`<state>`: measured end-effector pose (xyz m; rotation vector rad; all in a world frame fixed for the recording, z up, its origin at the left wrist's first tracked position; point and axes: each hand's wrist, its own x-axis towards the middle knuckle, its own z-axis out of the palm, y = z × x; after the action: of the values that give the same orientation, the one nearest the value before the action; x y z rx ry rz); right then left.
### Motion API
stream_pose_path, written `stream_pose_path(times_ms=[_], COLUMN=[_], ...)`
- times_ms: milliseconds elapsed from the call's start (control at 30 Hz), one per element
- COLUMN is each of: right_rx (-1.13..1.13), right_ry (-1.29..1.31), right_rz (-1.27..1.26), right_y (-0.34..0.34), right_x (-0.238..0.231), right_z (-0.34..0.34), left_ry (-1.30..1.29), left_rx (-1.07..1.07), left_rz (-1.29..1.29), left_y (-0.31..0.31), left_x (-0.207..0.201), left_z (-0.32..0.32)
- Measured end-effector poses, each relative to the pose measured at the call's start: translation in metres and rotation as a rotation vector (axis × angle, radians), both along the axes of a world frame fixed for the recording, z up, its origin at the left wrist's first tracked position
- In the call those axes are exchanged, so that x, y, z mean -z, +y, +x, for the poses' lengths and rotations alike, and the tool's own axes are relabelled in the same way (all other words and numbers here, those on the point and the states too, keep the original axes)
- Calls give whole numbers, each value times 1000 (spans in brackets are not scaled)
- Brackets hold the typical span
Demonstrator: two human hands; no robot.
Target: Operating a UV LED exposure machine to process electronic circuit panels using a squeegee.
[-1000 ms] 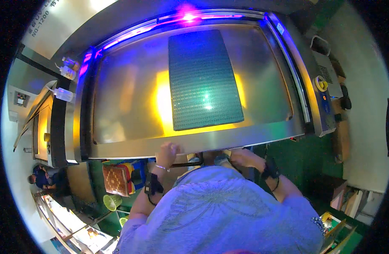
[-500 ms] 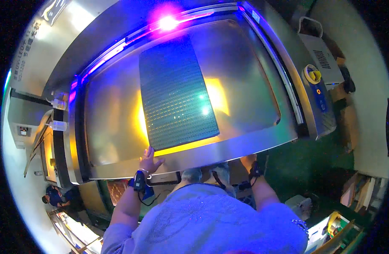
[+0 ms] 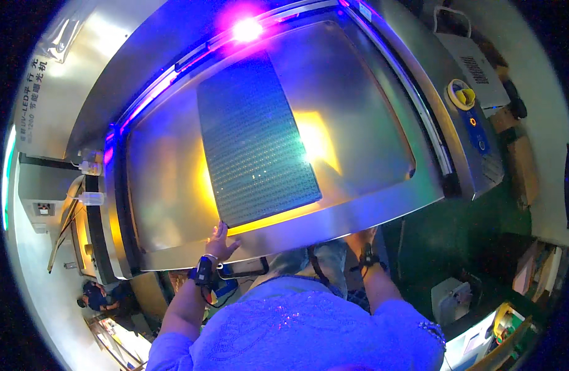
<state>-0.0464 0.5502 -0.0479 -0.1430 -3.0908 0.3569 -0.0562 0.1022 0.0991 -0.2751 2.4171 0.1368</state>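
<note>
A dark rectangular panel [image 3: 253, 139] with fine rows of small dots lies lengthwise on the metal bed [image 3: 164, 204] of a large machine. My left hand [image 3: 221, 242] rests at the bed's front rim, its thumb spread and its fingertips at the panel's near left corner. It lies flat there and grips nothing. Lower and to the right, my right hand [image 3: 361, 240] is at the machine's front edge, away from the panel. That edge and the hand's angle hide its fingertips, so its grip does not show. Both wrists wear dark strapped devices.
A bright pink-violet lamp [image 3: 247, 29] glows at the bed's far side. On the right frame sits a yellow knob [image 3: 462, 97] above a blue control strip. Plastic bottles [image 3: 90, 198] stand at left. Another person [image 3: 99, 297] is at the lower left, and a grey-white cabinet [image 3: 473, 68] at right.
The whole view has tilted and shifted slightly. My left hand stays at the panel's near left corner, and my right hand stays by the front edge. The panel lies in the same place on the bed.
</note>
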Motion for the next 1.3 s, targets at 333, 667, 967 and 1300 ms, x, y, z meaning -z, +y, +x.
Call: stream_pose_path(times_ms=[333, 667, 967, 1300], right_rx=[43, 183, 659, 794], right_ry=[-121, -265, -497, -43], right_rz=[57, -175, -1311, -1113], right_y=[-24, -1, 0, 5], right_x=[16, 14, -106, -217], right_z=[21, 15, 201, 233], left_ry=[18, 118, 150, 263], left_rx=[58, 195, 217, 319], left_rz=[-6, 46, 92, 91], left_y=[11, -5, 0, -17], left_x=[-10, 1, -16, 52], left_z=[0, 7, 8, 14])
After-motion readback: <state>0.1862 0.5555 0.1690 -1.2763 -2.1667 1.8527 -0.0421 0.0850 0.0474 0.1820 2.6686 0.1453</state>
